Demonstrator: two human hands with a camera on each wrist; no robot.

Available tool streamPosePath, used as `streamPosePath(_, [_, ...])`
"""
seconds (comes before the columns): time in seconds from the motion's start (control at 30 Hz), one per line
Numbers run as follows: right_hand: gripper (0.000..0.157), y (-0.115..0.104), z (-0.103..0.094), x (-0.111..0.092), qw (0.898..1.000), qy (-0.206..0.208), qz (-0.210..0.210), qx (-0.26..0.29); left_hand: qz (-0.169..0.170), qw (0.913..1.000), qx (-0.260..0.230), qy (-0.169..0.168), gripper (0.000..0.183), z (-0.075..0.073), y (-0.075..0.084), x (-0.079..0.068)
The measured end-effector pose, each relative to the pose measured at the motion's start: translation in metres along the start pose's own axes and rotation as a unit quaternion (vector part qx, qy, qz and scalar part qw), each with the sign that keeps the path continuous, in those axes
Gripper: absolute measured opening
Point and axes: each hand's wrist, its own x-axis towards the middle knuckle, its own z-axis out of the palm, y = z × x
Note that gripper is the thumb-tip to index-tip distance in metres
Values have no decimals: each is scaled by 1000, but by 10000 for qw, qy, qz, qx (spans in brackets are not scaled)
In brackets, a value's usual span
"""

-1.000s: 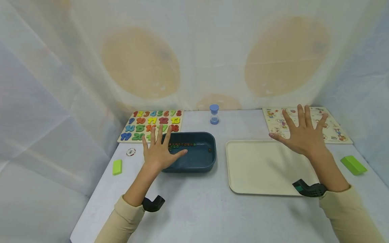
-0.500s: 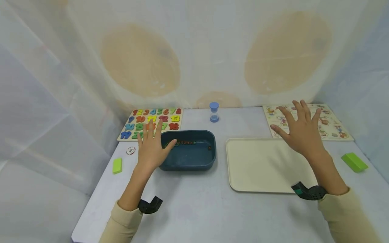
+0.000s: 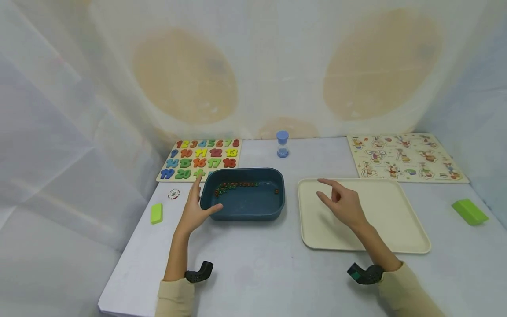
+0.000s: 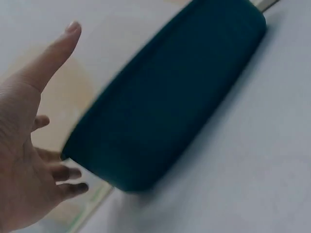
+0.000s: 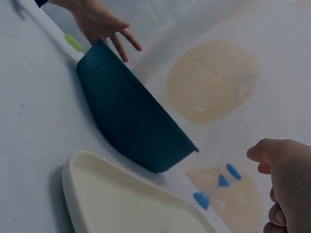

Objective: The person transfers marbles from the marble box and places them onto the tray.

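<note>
A dark teal rectangular bin point(image 3: 245, 211) sits left of centre on the table, with a row of small red and green bead-like balls point(image 3: 233, 185) along its back left and one apart at the right. My left hand point(image 3: 194, 215) is at the bin's left end, fingers reaching along its outer side and thumb over the near left corner. Nothing is in that hand. Over the left part of a cream tray point(image 3: 380, 211) hangs my right hand point(image 3: 345, 206). Its thumb and index finger point toward the bin with a gap between them, the other fingers curled, holding nothing.
Behind the bin lies a number puzzle board point(image 3: 194, 163); a picture puzzle board point(image 3: 408, 158) is at the back right. A blue sand timer point(image 3: 282, 144) stands between them. Green blocks point(image 3: 156, 213) lie at both sides, with a poker chip point(image 3: 173, 194) at the left.
My right hand has moved left and down from near the picture board to over the tray, its spread fingers drawing in. The left hand has turned and lowered beside the bin.
</note>
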Motion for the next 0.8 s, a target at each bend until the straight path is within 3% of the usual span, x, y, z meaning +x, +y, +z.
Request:
streamPosePath(0.13, [32,-3,24,4,9982,-341,251,435,-345,9963,-665,-421,103,3,-10,-5])
streamPosePath(0.27, [32,-14,45,15,9946,-530,293,837,-387,9949,-740,-559,102,5,-12,-10])
streamPosePath(0.47, [35,-42,71,39,9885,-821,118,1263,-309,9974,-559,-334,102,12,-32,-8])
streamPosePath(0.57, [36,-56,86,54,9848,-1048,29,1386,-117,9989,-424,-178,102,16,-45,-5])
streamPosePath(0.8, [37,-74,129,92,9757,-1835,-201,1181,47,9995,-321,43,101,21,-53,-2])
